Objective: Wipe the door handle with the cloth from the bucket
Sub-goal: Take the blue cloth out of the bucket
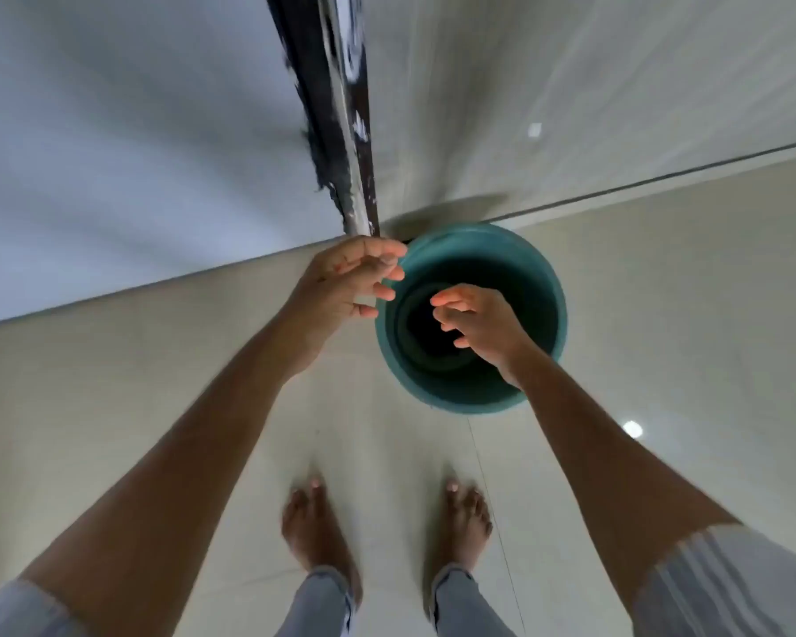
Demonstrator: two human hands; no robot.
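Note:
A teal bucket (543, 287) stands on the floor at the foot of the wall, seen from straight above. Its inside is dark, and no cloth can be made out in it. My left hand (345, 287) hovers at the bucket's left rim with fingers spread and nothing in it. Over the bucket's mouth, my right hand (479, 321) is empty too, fingers curled and apart. The door handle is not in view.
A dark, paint-flecked door edge or frame (341, 112) runs up from just behind my left hand, between a grey-white panel at left and a pale wall at right. My bare feet (315, 540) stand on pale floor tiles (662, 314) in front of the bucket.

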